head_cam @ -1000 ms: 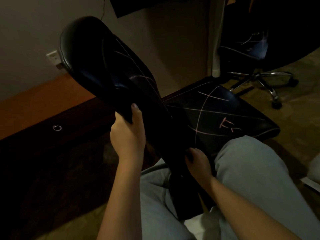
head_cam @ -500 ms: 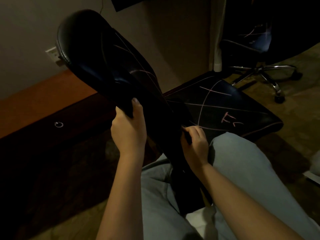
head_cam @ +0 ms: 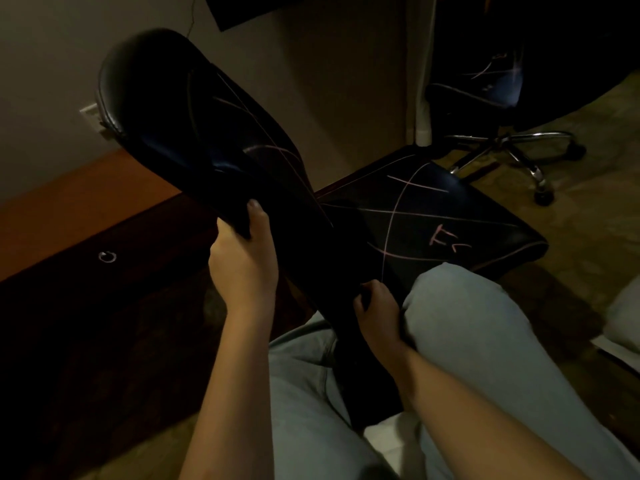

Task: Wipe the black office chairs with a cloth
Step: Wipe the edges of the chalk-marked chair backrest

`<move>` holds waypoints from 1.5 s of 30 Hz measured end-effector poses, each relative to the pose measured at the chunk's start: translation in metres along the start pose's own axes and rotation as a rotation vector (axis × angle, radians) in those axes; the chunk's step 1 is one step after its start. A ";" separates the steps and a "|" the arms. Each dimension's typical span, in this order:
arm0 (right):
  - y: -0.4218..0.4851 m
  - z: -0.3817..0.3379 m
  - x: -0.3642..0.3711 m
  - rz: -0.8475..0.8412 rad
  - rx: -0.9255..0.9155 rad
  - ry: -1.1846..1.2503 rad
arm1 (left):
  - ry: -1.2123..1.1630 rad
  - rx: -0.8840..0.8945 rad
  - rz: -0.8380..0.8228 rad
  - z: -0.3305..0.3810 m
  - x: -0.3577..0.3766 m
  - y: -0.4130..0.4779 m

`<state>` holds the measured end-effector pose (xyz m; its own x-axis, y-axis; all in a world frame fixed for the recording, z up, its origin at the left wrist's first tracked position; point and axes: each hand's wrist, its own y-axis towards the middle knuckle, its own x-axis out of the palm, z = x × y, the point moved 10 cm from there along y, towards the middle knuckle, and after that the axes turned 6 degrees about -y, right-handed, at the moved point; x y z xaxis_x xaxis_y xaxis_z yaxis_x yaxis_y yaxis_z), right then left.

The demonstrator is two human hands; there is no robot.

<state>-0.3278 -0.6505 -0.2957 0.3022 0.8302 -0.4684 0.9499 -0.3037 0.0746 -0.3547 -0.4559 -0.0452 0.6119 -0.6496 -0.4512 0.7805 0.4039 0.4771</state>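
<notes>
far on the left i see a brown wooden cabinet [head_cam: 79, 188] with a small ring pull [head_cam: 107, 257] on its dark front. a plug plate [head_cam: 90, 114] sits on the wall above it. next comes the black chair [head_cam: 311, 209], in the middle and close to me. its chair back [head_cam: 194, 133] tilts up and to the left, with thin pink lines drawn on it. the left hand [head_cam: 242, 261] grips the near edge of the chair back, thumb on the front and fingers wrapped behind. to the right, the right hand [head_cam: 377, 310] sits low on the chair back. its fingers are curled, but it is too dark for me to tell if they hold a cloth. the seat [head_cam: 433, 216] spreads out to the right, with more pink lines and marks on it. a knee [head_cam: 467, 323] in light blue jeans is right next to the seat. far on the right a second black chair [head_cam: 485, 84] stands on a shiny wheeled base [head_cam: 512, 147], well apart from the first.
</notes>
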 end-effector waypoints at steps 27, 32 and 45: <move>-0.013 0.042 0.053 -0.133 0.182 0.047 | 0.208 -0.189 -0.295 -0.085 0.073 -0.063; -0.005 0.023 0.015 0.047 0.099 0.066 | 0.188 -0.200 -0.298 -0.084 0.071 -0.066; -0.005 0.012 0.006 0.102 0.080 0.231 | 0.123 -0.196 -0.233 -0.087 0.072 -0.069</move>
<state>-0.3317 -0.6495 -0.3096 0.4151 0.8754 -0.2479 0.9069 -0.4197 0.0369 -0.3536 -0.4750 -0.1763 0.4151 -0.6616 -0.6244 0.9040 0.3772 0.2013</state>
